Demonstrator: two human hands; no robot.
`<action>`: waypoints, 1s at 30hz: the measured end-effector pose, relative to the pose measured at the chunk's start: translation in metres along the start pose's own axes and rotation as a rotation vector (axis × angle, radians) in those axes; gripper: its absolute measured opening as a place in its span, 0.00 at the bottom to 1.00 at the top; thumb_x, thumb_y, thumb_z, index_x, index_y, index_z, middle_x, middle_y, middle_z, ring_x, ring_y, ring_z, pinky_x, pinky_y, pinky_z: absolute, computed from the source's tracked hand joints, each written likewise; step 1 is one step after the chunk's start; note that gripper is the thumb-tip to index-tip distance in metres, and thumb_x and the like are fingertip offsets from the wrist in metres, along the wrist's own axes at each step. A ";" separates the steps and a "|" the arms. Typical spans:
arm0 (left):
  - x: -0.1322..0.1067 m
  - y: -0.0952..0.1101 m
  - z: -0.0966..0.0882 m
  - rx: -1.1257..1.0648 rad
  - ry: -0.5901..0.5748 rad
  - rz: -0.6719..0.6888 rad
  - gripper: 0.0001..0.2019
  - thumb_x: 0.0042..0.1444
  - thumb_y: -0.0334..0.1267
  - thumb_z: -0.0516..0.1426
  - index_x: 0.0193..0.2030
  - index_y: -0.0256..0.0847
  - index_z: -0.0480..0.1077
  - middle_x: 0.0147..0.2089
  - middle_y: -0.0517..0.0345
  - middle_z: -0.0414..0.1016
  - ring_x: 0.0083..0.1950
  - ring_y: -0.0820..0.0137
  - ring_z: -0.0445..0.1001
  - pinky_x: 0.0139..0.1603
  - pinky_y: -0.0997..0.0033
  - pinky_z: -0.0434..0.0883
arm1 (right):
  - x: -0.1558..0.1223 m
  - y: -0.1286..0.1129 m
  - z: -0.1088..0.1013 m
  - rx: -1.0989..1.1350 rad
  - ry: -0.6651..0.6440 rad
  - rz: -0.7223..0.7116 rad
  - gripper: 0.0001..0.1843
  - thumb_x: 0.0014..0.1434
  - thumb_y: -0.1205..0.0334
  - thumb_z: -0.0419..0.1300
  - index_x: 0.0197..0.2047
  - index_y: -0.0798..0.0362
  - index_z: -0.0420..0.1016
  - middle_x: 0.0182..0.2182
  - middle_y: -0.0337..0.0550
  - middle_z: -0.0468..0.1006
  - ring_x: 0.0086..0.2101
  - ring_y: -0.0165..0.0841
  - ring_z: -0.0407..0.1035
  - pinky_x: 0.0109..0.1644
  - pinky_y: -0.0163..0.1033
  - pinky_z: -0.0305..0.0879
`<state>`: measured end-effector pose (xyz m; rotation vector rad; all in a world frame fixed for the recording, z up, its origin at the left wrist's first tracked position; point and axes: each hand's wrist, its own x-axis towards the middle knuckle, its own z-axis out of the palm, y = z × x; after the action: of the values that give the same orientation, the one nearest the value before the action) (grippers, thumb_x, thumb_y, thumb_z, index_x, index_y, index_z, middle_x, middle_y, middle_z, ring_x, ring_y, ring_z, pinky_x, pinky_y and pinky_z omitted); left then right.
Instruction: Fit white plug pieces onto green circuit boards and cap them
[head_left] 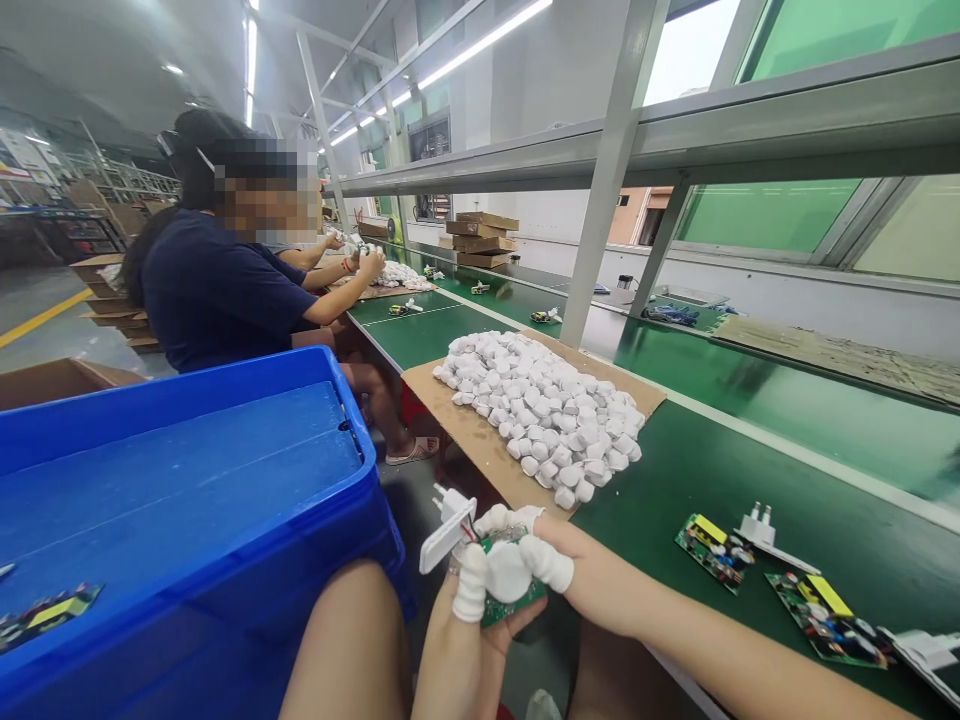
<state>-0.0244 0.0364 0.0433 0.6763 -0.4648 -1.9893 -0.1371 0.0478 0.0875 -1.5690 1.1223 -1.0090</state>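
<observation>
Both my hands meet near the bottom middle, over my lap. My left hand (pixel 471 600), with white finger cots, grips a green circuit board (pixel 517 600) from below. A white plug cover (pixel 448 535) hangs off the board on short wires. My right hand (pixel 544 560), also in finger cots, pinches a small white cap (pixel 506 570) against the top of the board. Beyond my hands a heap of small white caps (pixel 544 410) lies on a cardboard sheet (pixel 480 440).
A blue plastic crate (pixel 187 500) stands at my left with a board in it. Two more circuit boards with white plug parts (pixel 757 545) lie on the green conveyor belt (pixel 750 470) at right. Another person (pixel 217 290) sits further along the line. Cardboard boxes (pixel 480 240) are stacked beyond.
</observation>
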 end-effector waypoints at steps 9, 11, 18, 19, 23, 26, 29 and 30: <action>-0.010 -0.006 0.003 0.151 -0.026 0.159 0.18 0.39 0.32 0.61 0.40 0.49 0.68 0.40 0.56 0.72 0.43 0.59 0.68 0.37 0.60 0.70 | 0.004 0.005 -0.001 0.047 0.060 0.048 0.27 0.49 0.41 0.48 0.29 0.58 0.71 0.22 0.40 0.65 0.25 0.30 0.55 0.31 0.36 0.54; -0.010 -0.005 0.001 0.145 -0.059 0.145 0.17 0.38 0.34 0.61 0.39 0.48 0.68 0.41 0.55 0.71 0.45 0.58 0.66 0.39 0.58 0.69 | 0.003 0.003 -0.001 0.059 0.064 0.016 0.28 0.51 0.41 0.45 0.32 0.58 0.70 0.23 0.41 0.66 0.26 0.30 0.57 0.31 0.36 0.55; -0.003 -0.002 -0.003 0.307 0.030 0.197 0.12 0.39 0.36 0.60 0.34 0.40 0.69 0.36 0.53 0.73 0.40 0.58 0.69 0.38 0.63 0.69 | -0.006 0.003 0.002 -0.174 -0.037 -0.124 0.28 0.55 0.42 0.39 0.33 0.56 0.69 0.34 0.46 0.65 0.37 0.35 0.60 0.40 0.38 0.59; -0.003 -0.002 -0.004 0.303 0.032 0.199 0.11 0.40 0.37 0.60 0.34 0.39 0.69 0.36 0.53 0.73 0.41 0.57 0.68 0.39 0.63 0.68 | -0.007 0.004 0.003 -0.201 -0.052 -0.097 0.27 0.55 0.43 0.39 0.33 0.56 0.69 0.34 0.46 0.65 0.36 0.34 0.61 0.38 0.37 0.61; -0.003 -0.003 -0.007 0.300 0.043 0.180 0.12 0.41 0.39 0.59 0.34 0.39 0.69 0.35 0.54 0.73 0.43 0.56 0.67 0.41 0.62 0.67 | -0.008 0.006 0.003 -0.300 -0.034 -0.101 0.21 0.58 0.52 0.41 0.39 0.55 0.69 0.36 0.46 0.65 0.37 0.33 0.60 0.43 0.39 0.58; -0.001 -0.005 -0.009 0.290 0.045 0.166 0.13 0.41 0.43 0.58 0.32 0.38 0.70 0.33 0.53 0.73 0.41 0.55 0.68 0.37 0.63 0.69 | -0.005 0.008 0.005 -0.250 0.016 -0.084 0.17 0.57 0.54 0.44 0.42 0.53 0.67 0.36 0.45 0.66 0.38 0.33 0.60 0.43 0.38 0.58; -0.002 -0.006 -0.007 0.274 0.060 0.149 0.16 0.42 0.44 0.57 0.37 0.39 0.69 0.36 0.51 0.73 0.38 0.57 0.69 0.32 0.64 0.70 | -0.003 0.014 0.007 -0.228 0.085 -0.015 0.15 0.55 0.53 0.48 0.35 0.54 0.68 0.32 0.43 0.66 0.35 0.33 0.61 0.38 0.37 0.59; -0.002 -0.006 -0.005 0.272 0.065 0.141 0.16 0.43 0.44 0.57 0.38 0.39 0.69 0.37 0.51 0.73 0.37 0.58 0.69 0.30 0.65 0.70 | -0.002 0.016 0.007 -0.236 0.101 -0.017 0.16 0.54 0.52 0.49 0.33 0.55 0.69 0.31 0.43 0.66 0.33 0.33 0.60 0.37 0.37 0.59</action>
<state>-0.0242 0.0408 0.0370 0.8499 -0.7314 -1.7832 -0.1341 0.0488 0.0704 -1.7312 1.3393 -1.0048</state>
